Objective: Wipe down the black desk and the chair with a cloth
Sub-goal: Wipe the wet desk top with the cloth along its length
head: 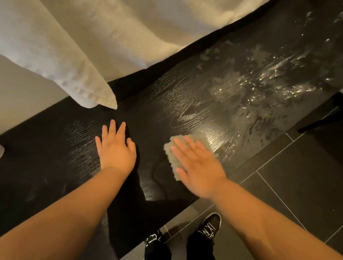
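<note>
The black desk [169, 100] runs diagonally from lower left to upper right, its wood-grain top streaked with wet foam and droplets toward the upper right. A folded pale grey cloth [171, 153] lies on the desk near its front edge. My right hand [198, 167] presses flat on the cloth with straight fingers. My left hand [116, 147] rests flat on the bare desk to the left of the cloth, fingers spread. A dark chair [333, 115] shows partly at the right edge, beyond the desk.
Cream curtains [75, 30] hang along the desk's far edge, one hem tip touching down near my left hand. Dark floor tiles [298, 182] lie at the right. My two feet in black shoes [210, 226] stand at the desk's front edge.
</note>
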`<state>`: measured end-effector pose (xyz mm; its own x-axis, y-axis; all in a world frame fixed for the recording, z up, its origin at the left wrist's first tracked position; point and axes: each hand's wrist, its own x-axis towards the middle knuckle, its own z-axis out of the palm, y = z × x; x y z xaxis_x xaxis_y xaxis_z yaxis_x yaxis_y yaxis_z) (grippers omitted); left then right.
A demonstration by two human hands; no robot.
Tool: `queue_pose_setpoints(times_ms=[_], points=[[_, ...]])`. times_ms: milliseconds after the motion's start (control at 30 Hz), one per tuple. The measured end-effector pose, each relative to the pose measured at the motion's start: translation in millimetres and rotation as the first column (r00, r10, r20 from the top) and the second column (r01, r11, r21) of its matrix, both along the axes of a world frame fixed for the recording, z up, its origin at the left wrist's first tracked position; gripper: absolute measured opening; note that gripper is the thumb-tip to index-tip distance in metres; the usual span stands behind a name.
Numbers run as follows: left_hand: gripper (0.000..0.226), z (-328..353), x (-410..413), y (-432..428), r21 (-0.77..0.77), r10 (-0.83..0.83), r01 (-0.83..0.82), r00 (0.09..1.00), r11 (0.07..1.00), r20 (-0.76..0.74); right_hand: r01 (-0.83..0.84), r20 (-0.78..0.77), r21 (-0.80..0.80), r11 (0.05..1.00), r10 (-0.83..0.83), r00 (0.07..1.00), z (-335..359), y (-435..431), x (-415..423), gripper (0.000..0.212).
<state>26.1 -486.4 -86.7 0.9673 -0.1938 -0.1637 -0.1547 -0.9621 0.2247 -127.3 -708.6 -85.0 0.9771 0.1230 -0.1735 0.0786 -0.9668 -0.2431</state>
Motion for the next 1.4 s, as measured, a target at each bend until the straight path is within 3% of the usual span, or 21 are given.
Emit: queue_pose_setpoints(times_ms=[133, 267, 333, 433, 600, 833, 967, 1033, 1167, 1267, 1333, 1400], points=[[0.064, 3.4, -37.9, -50.9, -0.053, -0.163, 0.161, 0.986, 0.986, -0.045, 0.232, 0.011, -0.092, 0.968, -0.232, 0.973, -10.3, -93.3, 4.5, 0.064], [0.072, -1.3, -67.3, -79.6, 0.072, -0.302, 0.304, 0.952, 0.950, -0.046, 0.348, -0.035, -0.101, 0.932, -0.353, 0.935, -2.0, -142.9, 11.2, 0.068], [0.074, -4.0, -69.0, -80.9, 0.110, -0.298, 0.302, 0.953, 0.947, -0.051, 0.320, 0.000, -0.052, 0.946, -0.320, 0.947, -0.6, -125.6, 9.4, 0.064], [0.075, -6.2, -67.9, -81.5, 0.122, -0.289, 0.294, 0.956, 0.948, -0.055, 0.135, 0.068, 0.063, 0.989, -0.139, 0.988, -3.9, -59.1, -8.0, 0.062], [0.074, -7.1, -69.1, -81.4, 0.131, -0.295, 0.298, 0.955, 0.946, -0.044, 0.001, 0.045, 0.050, 0.999, -0.003, 0.999, -0.8, -21.9, -36.9, 0.066], [0.073, -5.5, -69.2, -81.0, 0.139, -0.295, 0.296, 0.955, 0.945, -0.029, 0.250, 0.019, -0.111, 0.962, -0.250, 0.968, -9.7, -136.5, -38.2, 0.065], [0.074, -5.0, -68.6, -81.9, 0.149, -0.300, 0.302, 0.953, 0.942, -0.033, 0.383, 0.077, -0.026, 0.923, -0.380, 0.922, -5.4, -100.2, -37.9, 0.068], [0.074, -5.2, -68.8, -81.4, 0.147, -0.301, 0.303, 0.953, 0.941, -0.036, 0.327, 0.132, 0.018, 0.945, -0.327, 0.936, -8.1, -50.0, -49.3, 0.068], [0.074, -6.1, -68.8, -80.7, 0.147, -0.311, 0.314, 0.950, 0.938, -0.038, 0.190, 0.097, 0.033, 0.981, -0.192, 0.977, -9.4, 5.7, -72.7, 0.072], [0.074, -5.7, -68.7, -80.8, 0.134, -0.311, 0.315, 0.949, 0.939, -0.049, 0.123, 0.124, -0.005, 0.992, -0.121, 0.985, -19.0, -36.4, -68.0, 0.075], [0.074, -6.0, -69.4, -80.0, 0.128, -0.311, 0.314, 0.950, 0.941, -0.045, 0.202, 0.172, -0.052, 0.978, -0.191, 0.967, -23.9, -81.6, -58.4, 0.071], [0.074, -5.4, -69.4, -80.7, 0.126, -0.312, 0.316, 0.949, 0.941, -0.049, 0.299, 0.122, -0.105, 0.948, -0.286, 0.950, -19.1, -123.5, -50.8, 0.072]])
